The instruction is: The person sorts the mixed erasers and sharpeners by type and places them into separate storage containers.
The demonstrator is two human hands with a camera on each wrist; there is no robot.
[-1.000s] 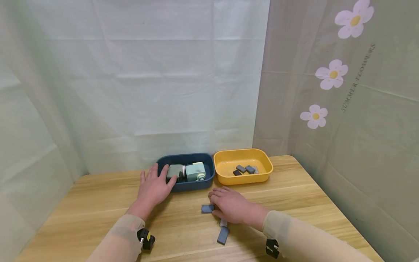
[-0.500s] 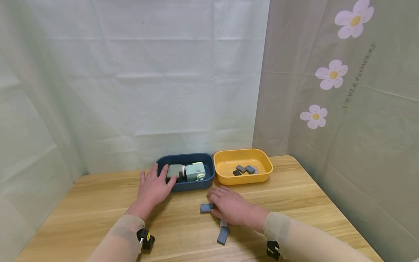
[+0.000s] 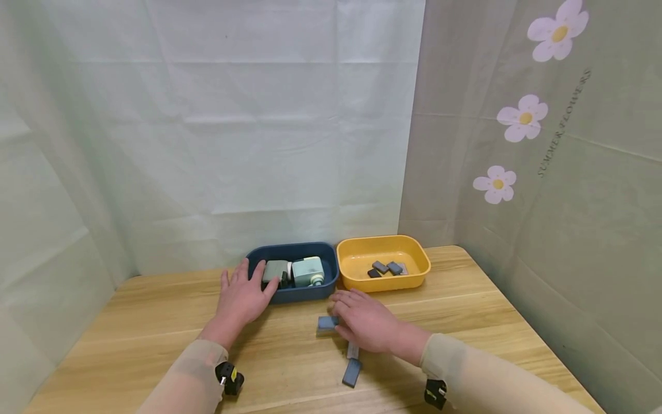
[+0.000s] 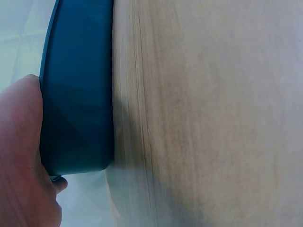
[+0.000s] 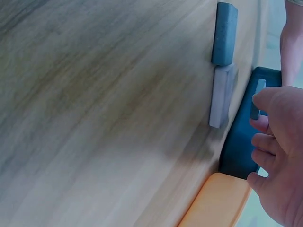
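My right hand [image 3: 369,322] pinches a small blue-grey rectangular block [image 3: 326,324] between thumb and fingers. In the right wrist view that block [image 5: 259,98] stands raised in front of the blue bin. Just below the hand, a pale grey block [image 3: 353,349] and another blue-grey block [image 3: 351,372] lie end to end on the table. My left hand [image 3: 243,296] rests, fingers spread, at the left end of the dark blue bin [image 3: 305,295]. Its thumb reaches over the front rim; the left wrist view shows the hand against the bin wall [image 4: 78,94].
Inside the blue bin lie a grey boxy item [image 3: 276,270] and a mint-green bottle [image 3: 307,270]. Beside it stands a yellow bin [image 3: 383,283] with several small dark and grey blocks [image 3: 395,268]. Curtains hang behind the wooden table [image 3: 465,322].
The pinched block has come up slightly off the table, and my right hand has shifted a little. My left hand has stayed on the blue bin.
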